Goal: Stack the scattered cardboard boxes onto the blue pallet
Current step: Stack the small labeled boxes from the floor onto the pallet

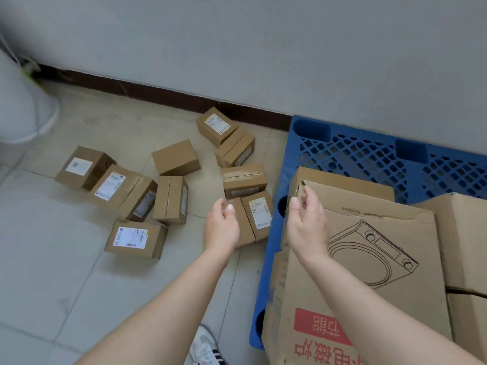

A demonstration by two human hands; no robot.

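Several small cardboard boxes lie scattered on the tiled floor, left of the blue pallet (369, 151). The nearest one (259, 214), with a white label, sits just beside the pallet's left edge. My left hand (222, 225) hovers over it with fingers loosely curled and holds nothing. My right hand (307, 222) hangs empty above the large printed carton (369, 259) that lies on the pallet. More small boxes lie further left, such as a labelled one (135, 238) and an upright one (171, 198).
A grey wall with a dark skirting board (171, 94) runs behind the boxes. A white rounded object (23, 106) stands at far left. Another large carton (463, 238) sits at the pallet's right. My shoe (207, 349) shows at the bottom.
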